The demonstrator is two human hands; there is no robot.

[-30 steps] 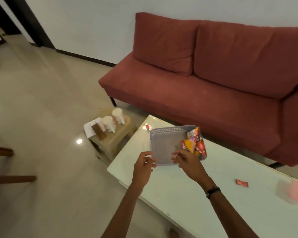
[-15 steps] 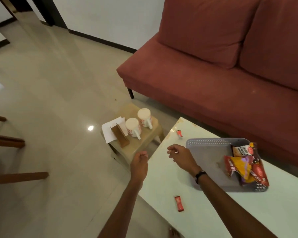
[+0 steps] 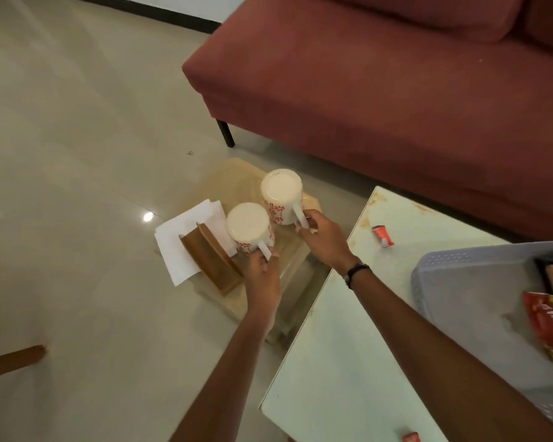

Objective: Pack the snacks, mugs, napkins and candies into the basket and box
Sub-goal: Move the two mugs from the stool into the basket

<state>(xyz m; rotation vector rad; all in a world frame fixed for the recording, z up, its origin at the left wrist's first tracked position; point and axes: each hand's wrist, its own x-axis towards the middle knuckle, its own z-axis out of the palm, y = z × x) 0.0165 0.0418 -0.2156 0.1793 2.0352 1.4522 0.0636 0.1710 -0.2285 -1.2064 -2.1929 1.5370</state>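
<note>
Two white mugs with red flower prints stand upside down on a low beige stool [image 3: 237,177]. My left hand [image 3: 262,275] grips the handle of the near mug [image 3: 248,226]. My right hand [image 3: 324,239] grips the handle of the far mug [image 3: 281,194]. White napkins [image 3: 181,247] lie beside a brown wooden napkin holder [image 3: 211,260] on the stool's left. The grey perforated basket [image 3: 460,282] sits on the pale table at the right, with snack packets [image 3: 549,327] in its right end. A red candy [image 3: 382,236] lies near the table's corner; another red candy [image 3: 411,437] lies at the front edge.
A red sofa [image 3: 380,84] stands behind the stool and the glass-topped table [image 3: 348,362]. The glossy tiled floor spreads to the left. A wooden furniture leg [image 3: 13,360] pokes in at the lower left.
The view swung down and left toward the stool. Both hands left the basket on the table, reached to the stool, and closed on the two mug handles.
</note>
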